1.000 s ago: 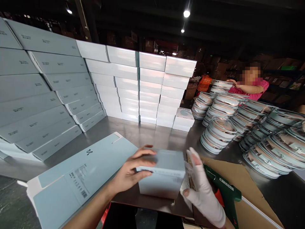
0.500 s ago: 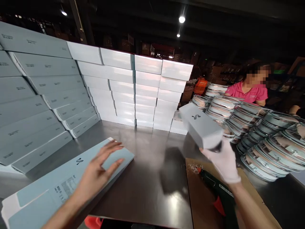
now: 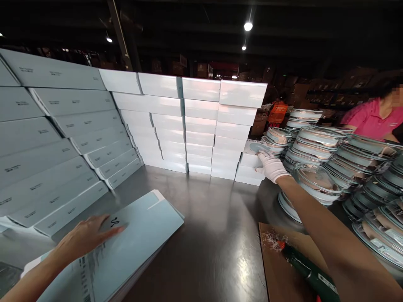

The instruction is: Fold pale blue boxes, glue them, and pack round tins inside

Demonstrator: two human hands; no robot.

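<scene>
My bare left hand (image 3: 90, 233) lies with fingers apart on the top sheet of a stack of flat, folded light-blue cartons (image 3: 145, 230), which carry a black squiggle logo and small print. At the far right end of the wall of boxes, my right hand (image 3: 271, 165), in a white glove, has its thumb and fingers around the near end of a white box (image 3: 250, 160). That box sits on top of another white box (image 3: 248, 174). Its upper face shows lettering and a grey oval, partly covered by the fingers.
Stacked white boxes (image 3: 201, 109) wall off the back and left of the metal table (image 3: 217, 218). Piles of round clear-lidded containers (image 3: 317, 180) stand on the right. A green glue gun (image 3: 308, 268) lies on brown cardboard (image 3: 270, 268). A person in pink (image 3: 371, 117) is beyond.
My right hand has carried the white box forward onto the low stack at the wall's right end. My left hand has slid left and nearer over the cartons. The view has turned slightly left.
</scene>
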